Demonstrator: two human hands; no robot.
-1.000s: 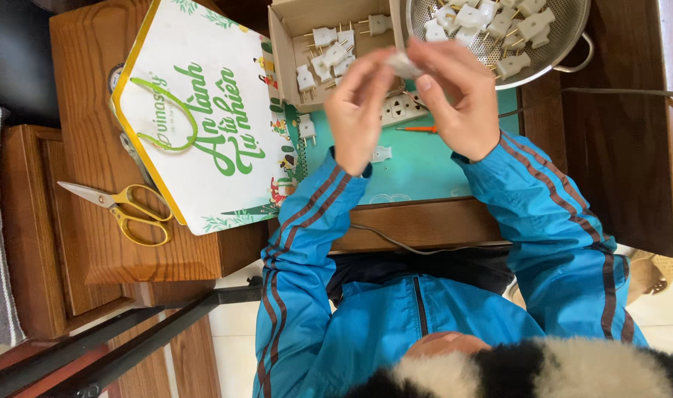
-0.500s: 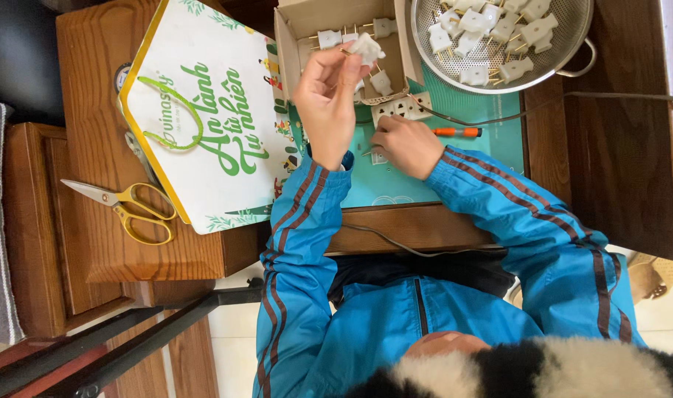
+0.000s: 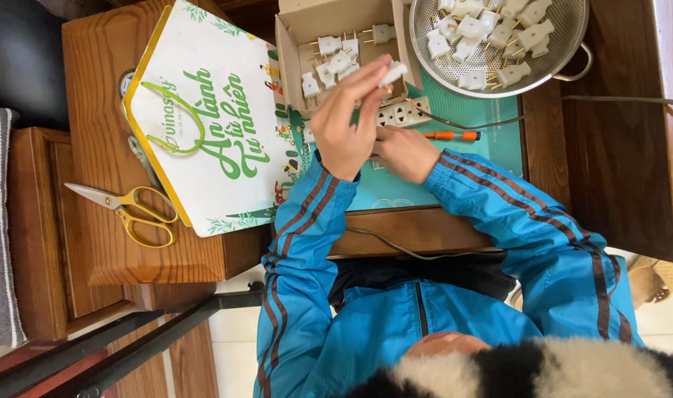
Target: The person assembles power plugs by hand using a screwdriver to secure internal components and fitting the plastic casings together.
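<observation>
The left hand [image 3: 347, 125] pinches a white plug [image 3: 392, 74] in its fingertips, over the cardboard box [image 3: 292, 44] of plugs at the table's far edge. The right hand [image 3: 404, 151] rests curled on the power strip [image 3: 403, 114]; what it grips is unclear. A metal colander [image 3: 572, 44] beside the box holds more plugs.

A single head-worn camera looks steeply down from above the person's own chest, close in. The view is turned sideways to the dark wooden bench [image 3: 616, 147], whose far edge lies at the top, blue-sleeved arms reaching upward from below.
</observation>
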